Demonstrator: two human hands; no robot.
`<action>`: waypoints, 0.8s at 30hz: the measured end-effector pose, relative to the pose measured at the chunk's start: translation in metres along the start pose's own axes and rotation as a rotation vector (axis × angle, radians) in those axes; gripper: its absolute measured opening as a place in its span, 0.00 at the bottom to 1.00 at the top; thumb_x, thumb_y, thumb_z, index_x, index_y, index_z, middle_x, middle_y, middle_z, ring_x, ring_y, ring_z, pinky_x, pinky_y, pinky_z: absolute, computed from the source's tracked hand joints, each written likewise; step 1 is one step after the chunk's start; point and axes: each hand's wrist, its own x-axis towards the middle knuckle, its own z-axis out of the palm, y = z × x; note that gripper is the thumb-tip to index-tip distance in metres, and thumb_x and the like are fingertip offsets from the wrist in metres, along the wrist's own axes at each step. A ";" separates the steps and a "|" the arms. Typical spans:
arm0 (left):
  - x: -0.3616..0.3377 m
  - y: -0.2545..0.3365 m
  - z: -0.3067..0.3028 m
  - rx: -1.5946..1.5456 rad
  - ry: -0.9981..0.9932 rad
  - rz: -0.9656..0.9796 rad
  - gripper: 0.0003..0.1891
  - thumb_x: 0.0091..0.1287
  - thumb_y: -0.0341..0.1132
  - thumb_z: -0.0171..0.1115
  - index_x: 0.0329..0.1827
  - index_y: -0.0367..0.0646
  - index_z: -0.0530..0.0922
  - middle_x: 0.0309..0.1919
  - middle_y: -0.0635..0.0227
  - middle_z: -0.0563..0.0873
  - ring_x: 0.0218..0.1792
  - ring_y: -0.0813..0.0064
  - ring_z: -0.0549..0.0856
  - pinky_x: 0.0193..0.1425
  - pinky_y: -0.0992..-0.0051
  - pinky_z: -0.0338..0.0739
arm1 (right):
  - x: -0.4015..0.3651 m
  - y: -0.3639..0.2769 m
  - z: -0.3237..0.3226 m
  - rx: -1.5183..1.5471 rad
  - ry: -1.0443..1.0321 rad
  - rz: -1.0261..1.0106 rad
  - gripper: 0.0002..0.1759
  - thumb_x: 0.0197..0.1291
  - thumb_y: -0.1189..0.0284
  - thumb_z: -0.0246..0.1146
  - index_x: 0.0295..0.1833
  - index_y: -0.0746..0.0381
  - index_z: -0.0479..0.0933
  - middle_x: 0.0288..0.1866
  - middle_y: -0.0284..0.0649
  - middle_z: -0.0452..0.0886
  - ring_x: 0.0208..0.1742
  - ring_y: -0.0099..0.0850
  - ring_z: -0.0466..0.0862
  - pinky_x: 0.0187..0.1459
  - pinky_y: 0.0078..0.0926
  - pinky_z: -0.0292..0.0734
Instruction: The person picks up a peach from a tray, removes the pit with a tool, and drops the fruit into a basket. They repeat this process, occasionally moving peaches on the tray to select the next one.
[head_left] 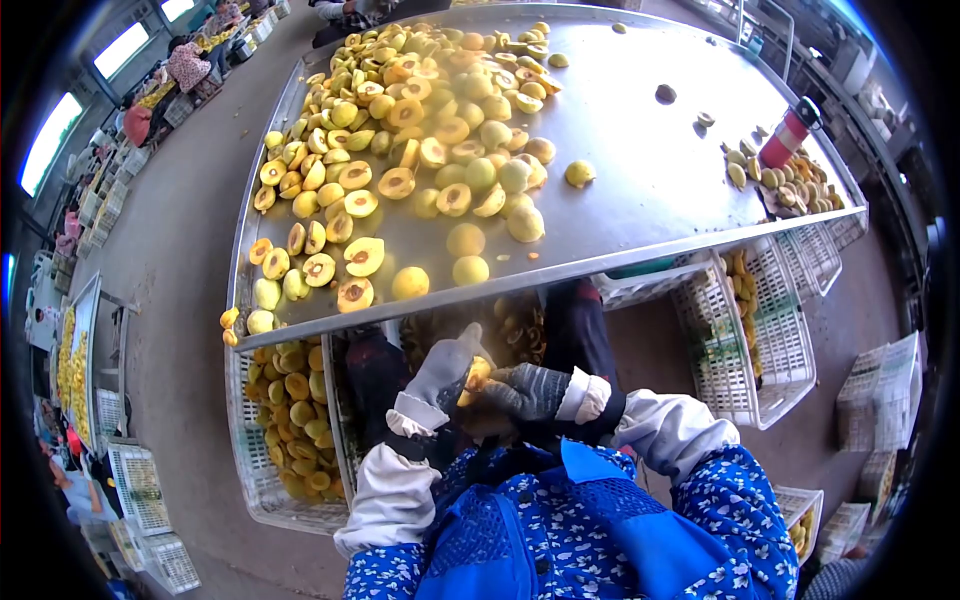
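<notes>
Below the near edge of the metal table, my two gloved hands meet in front of my lap. My left hand (442, 372), in a grey glove, is closed around a yellow-orange piece of stone fruit (477, 376). My right hand (530, 390), in a darker knitted glove, is curled up against the fruit's right side. Its fingertips are blurred, and whether it grips a small tool cannot be made out. On the metal table (620, 150) lies a large heap of halved yellow stone fruit (400, 110), many with brown stones or hollows showing.
A red bottle (785, 135) stands at the table's right end beside a pile of smaller brownish-yellow pieces (800, 190). A white crate (290, 505) of fruit sits below left; more crates (740, 350) stand at right. Other people work along the left side.
</notes>
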 end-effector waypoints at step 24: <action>-0.019 -0.019 0.011 -1.016 0.054 0.409 0.18 0.70 0.45 0.50 0.34 0.38 0.78 0.29 0.57 0.84 0.27 0.63 0.84 0.31 0.71 0.80 | 0.006 -0.024 0.034 0.864 -0.033 0.367 0.26 0.62 0.44 0.53 0.33 0.58 0.74 0.16 0.32 0.70 0.11 0.21 0.67 0.13 0.21 0.61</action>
